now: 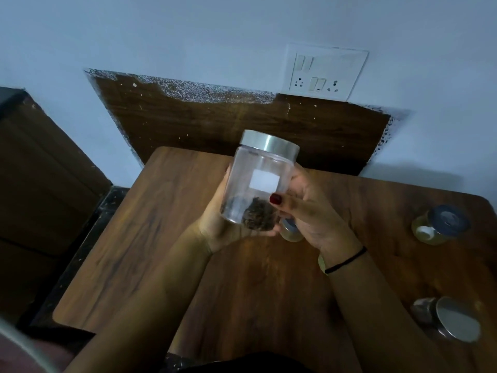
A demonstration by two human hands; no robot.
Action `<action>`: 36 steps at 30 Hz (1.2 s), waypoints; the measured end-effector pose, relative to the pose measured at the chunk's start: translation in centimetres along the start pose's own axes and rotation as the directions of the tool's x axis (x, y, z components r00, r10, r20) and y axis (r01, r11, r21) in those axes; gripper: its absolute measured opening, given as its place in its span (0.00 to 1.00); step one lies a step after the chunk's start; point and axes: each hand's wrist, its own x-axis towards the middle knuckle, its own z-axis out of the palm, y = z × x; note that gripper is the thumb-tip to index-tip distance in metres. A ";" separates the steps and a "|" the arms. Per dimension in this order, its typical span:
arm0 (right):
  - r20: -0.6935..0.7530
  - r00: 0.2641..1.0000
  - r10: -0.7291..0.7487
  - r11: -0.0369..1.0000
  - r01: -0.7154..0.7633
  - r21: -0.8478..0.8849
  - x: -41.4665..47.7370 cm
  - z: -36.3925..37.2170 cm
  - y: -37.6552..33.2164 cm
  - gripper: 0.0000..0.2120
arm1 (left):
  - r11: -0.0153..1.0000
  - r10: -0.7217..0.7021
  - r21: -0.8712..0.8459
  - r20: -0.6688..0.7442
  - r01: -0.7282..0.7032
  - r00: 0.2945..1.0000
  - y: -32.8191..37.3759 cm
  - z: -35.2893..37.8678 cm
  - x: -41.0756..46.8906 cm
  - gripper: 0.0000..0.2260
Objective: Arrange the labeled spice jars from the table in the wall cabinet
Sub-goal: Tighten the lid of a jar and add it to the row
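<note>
A clear jar [258, 168] with a silver lid, a white label and a little dark spice at its bottom is held above the wooden table [150, 232], tilted slightly. My left hand [215, 224] cups its base and left side. My right hand [309, 211] grips its right side, thumb on the front below the label. A small jar of yellowish spice [289, 231] stands on the table, partly hidden behind my right hand. Two more jars stand at the right: a yellowish one with a dark lid [441, 224] and a silver-lidded one [449, 321]. The wall cabinet is not in view.
The table stands against a pale wall with a dark wooden panel [215, 125] behind it. A white switch and socket plate [326, 72] is on the wall above. A dark wooden piece of furniture [40, 170] stands to the left.
</note>
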 end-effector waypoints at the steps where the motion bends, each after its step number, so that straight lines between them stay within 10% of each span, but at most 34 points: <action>1: -0.038 0.999 -0.029 0.999 0.030 0.012 0.1 0.3 -0.3 0.37 | 1.000 -0.014 0.021 0.055 0.013 0.998 0.8 0.0 -0.6 0.23; 3: -0.107 0.992 -0.065 0.998 0.065 -0.004 0.2 0.5 -0.4 0.37 | 0.999 -0.045 0.021 -0.023 0.046 0.999 2.1 0.7 0.6 0.18; 5: -0.157 0.984 -0.087 0.996 0.081 -0.048 0.4 0.6 -0.8 0.39 | 0.921 0.267 0.333 -0.165 -0.201 0.949 4.1 -0.9 -1.1 0.16; 6: -0.182 0.979 -0.093 0.994 0.080 -0.075 0.6 0.7 -0.9 0.40 | 0.893 0.434 0.205 -0.166 -0.400 0.885 4.0 -1.5 -0.7 0.19; 9: -0.257 0.956 -0.139 0.983 0.103 -0.150 0.6 1.0 -1.3 0.41 | 0.635 0.499 0.749 -0.212 -0.189 0.840 4.0 -0.3 -1.5 0.20; 11: -0.327 0.932 -0.153 0.980 0.099 -0.175 0.5 1.2 -1.4 0.38 | 0.786 0.356 0.615 -0.378 -0.056 0.854 4.3 2.5 -0.6 0.15; 23: -0.545 0.778 -0.313 0.930 0.135 -0.341 -0.3 2.6 -1.8 0.26 | 0.759 0.343 0.640 -0.241 -0.117 0.908 3.6 7.1 0.5 0.33; 36: -0.550 0.791 -0.267 0.916 0.030 -0.401 -0.3 2.0 -1.3 0.21 | 0.890 0.253 0.444 -0.292 -0.104 0.922 5.0 7.1 0.6 0.15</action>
